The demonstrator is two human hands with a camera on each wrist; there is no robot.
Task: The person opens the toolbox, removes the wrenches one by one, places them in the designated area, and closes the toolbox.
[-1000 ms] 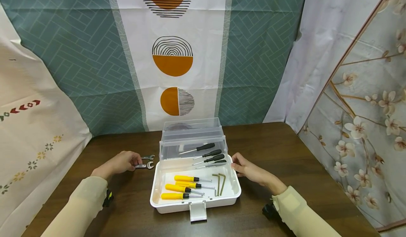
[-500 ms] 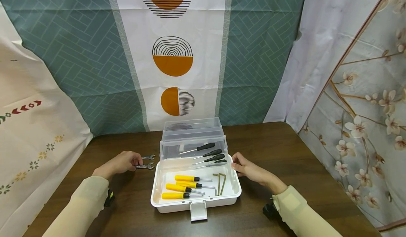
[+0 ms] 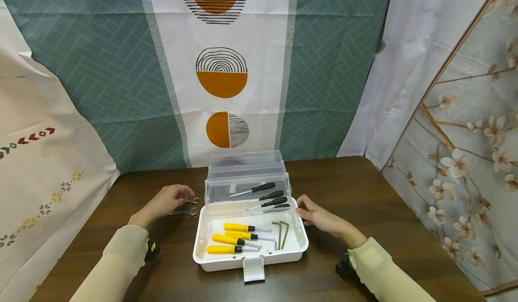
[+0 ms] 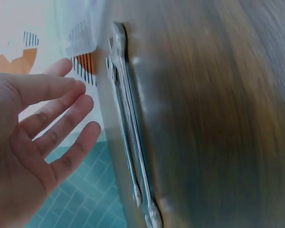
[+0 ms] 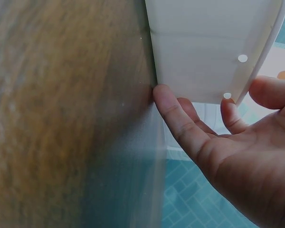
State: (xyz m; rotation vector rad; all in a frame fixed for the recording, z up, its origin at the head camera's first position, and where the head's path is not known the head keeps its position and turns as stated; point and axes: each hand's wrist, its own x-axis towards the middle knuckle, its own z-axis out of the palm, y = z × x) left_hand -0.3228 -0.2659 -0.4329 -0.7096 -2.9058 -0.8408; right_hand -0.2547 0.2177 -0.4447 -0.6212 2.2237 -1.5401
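Two silver open-end wrenches lie side by side on the table, left of the tool box: the near wrench (image 3: pixel 184 212) and the far wrench (image 3: pixel 194 200). My left hand (image 3: pixel 166 202) hovers just over the far one and hides its handle from the head view. In the left wrist view the hand's fingers (image 4: pixel 69 159) are spread and relaxed, apart from both wrenches (image 4: pixel 135 123). At the white tool box (image 3: pixel 238 263), my right hand (image 3: pixel 321 216) grips the right back corner. Its thumb (image 5: pixel 270 92) is at the rim and its fingers touch the outer wall (image 5: pixel 199 52).
Several yellow-handled screwdrivers (image 3: pixel 226 238) and hex keys (image 3: pixel 284 234) lie in the box. Several black-handled screwdrivers (image 3: pixel 271 195) sit toward its back. The clear lid (image 3: pixel 244 171) stands raised behind, near the wall cloth. A latch (image 3: pixel 253 269) hangs at the front.
My left hand has come off the near wrench, uncovering its handle, and moved right and back over the far wrench. The right hand stays on the tool box.
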